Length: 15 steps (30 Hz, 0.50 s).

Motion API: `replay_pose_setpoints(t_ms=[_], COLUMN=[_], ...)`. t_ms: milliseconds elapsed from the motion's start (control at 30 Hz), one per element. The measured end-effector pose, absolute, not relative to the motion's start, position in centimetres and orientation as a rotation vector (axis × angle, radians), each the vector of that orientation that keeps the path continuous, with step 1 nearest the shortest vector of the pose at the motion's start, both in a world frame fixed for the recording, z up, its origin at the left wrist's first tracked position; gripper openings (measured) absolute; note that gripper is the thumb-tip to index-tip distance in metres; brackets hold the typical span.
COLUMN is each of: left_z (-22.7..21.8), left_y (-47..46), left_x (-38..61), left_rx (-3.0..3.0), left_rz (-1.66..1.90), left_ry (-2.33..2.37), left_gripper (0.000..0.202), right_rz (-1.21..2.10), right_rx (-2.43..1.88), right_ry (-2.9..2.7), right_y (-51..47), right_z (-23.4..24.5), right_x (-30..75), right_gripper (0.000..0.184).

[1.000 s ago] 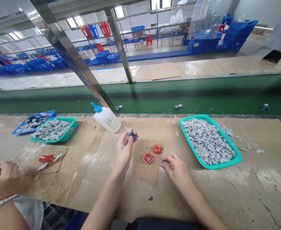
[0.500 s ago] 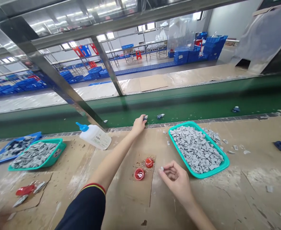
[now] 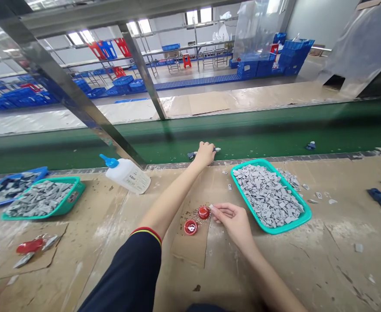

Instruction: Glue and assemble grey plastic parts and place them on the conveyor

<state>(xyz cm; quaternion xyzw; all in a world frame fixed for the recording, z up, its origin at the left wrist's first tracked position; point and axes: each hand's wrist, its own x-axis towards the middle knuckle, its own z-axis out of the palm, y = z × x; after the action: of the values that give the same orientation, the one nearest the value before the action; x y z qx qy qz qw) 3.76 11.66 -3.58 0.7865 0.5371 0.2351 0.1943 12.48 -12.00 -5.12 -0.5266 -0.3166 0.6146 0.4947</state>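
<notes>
My left hand [image 3: 206,153] reaches over the green conveyor belt, fingers curled round a small dark blue piece with a whitish tip [image 3: 217,149]. The hand partly hides it. Just left of that hand lies another dark blue piece [image 3: 191,155] on the belt. A small light grey piece [image 3: 211,207] is pinched between the thumb and fingers of my right hand [image 3: 232,220]. It is close beside a red cup [image 3: 204,212] of wet, glossy liquid. A second red cup [image 3: 191,227] sits nearer me on a cardboard piece [image 3: 188,255].
Right of my right hand stands a teal basket [image 3: 307,219] of grey pieces, with loose ones beside it. Leftward are a white bottle with blue nozzle [image 3: 128,174], another teal basket [image 3: 80,190] and a blue tray [image 3: 43,173]. A metal post [image 3: 89,117] slants down to the belt's edge.
My left hand has moved right along the belt, from one dark piece to the other. My right hand has brought its grey piece left, up to the red cup. Belt pieces have drifted left.
</notes>
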Motion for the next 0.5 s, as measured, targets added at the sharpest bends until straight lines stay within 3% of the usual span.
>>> replay_pose_setpoints(t_ms=[167, 333, 500], left_z=[-0.8, 1.6, 1.5], left_y=[5.0, -3.5, -9.9], left_x=[-0.1, -4.6, -7.5], left_rx=[2.049, 1.424, 1.035], left_rz=[0.852, 1.213, 1.402], left_ry=[1.343, 1.160, 1.233], left_gripper=[0.021, 0.021, 0.024], right_rz=[1.497, 1.465, 1.453], right_rx=[-1.309, -1.337, -1.342], right_ry=[-0.868, -0.968, -1.002], right_y=[-11.9, -12.1, -12.2], right_z=[-6.1, -6.6, -6.2], right_x=[11.4, 11.1, 11.2], right_gripper=[0.033, 0.032, 0.031])
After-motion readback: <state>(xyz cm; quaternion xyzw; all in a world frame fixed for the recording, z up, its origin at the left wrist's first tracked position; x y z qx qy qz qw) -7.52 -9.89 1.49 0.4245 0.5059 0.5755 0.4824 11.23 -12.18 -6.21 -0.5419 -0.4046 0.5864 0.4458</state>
